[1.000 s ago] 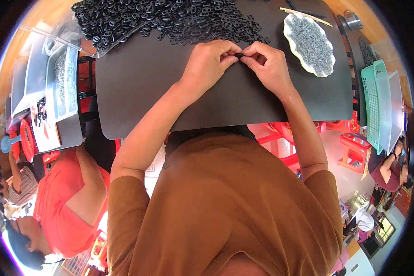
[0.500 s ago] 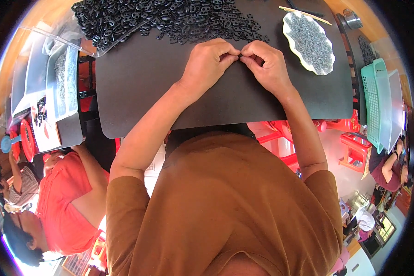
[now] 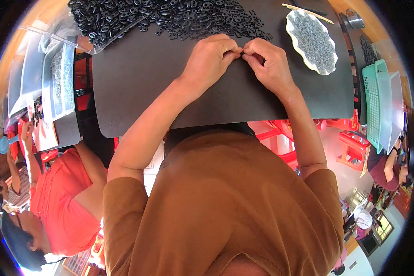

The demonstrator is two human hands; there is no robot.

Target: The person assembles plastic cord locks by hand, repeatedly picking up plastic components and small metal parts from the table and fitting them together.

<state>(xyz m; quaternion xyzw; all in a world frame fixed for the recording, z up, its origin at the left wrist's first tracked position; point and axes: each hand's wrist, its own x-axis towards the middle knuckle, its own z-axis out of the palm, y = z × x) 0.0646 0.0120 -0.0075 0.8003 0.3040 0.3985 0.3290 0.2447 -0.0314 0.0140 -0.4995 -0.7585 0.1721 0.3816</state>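
Observation:
My left hand (image 3: 211, 60) and my right hand (image 3: 270, 64) meet over the dark table (image 3: 170, 115), thumbs and forefingers pinched together. Between the fingertips shows a tiny dark piece (image 3: 242, 53), mostly hidden, its exact kind too small to make out. Just beyond the hands spreads a large pile of small black pieces (image 3: 193, 18), many of them oval with holes through them. To the right of my right hand lies a scalloped white dish (image 3: 327, 72) heaped with small thin grey pieces (image 3: 313, 41).
A clear plastic sheet or tray edge (image 3: 119, 34) runs under the pile's left part. Sticks (image 3: 308, 13) lie behind the dish. A green basket (image 3: 375, 106) stands at the right, clear bins (image 3: 60, 83) at the left. A co-worker in red (image 3: 66, 198) sits at the left; red stools (image 3: 353, 149) stand behind.
The view has shifted slightly. Both my hands stay pinched together at nearly the same place. The co-worker in red has raised a hand toward the table at the far left.

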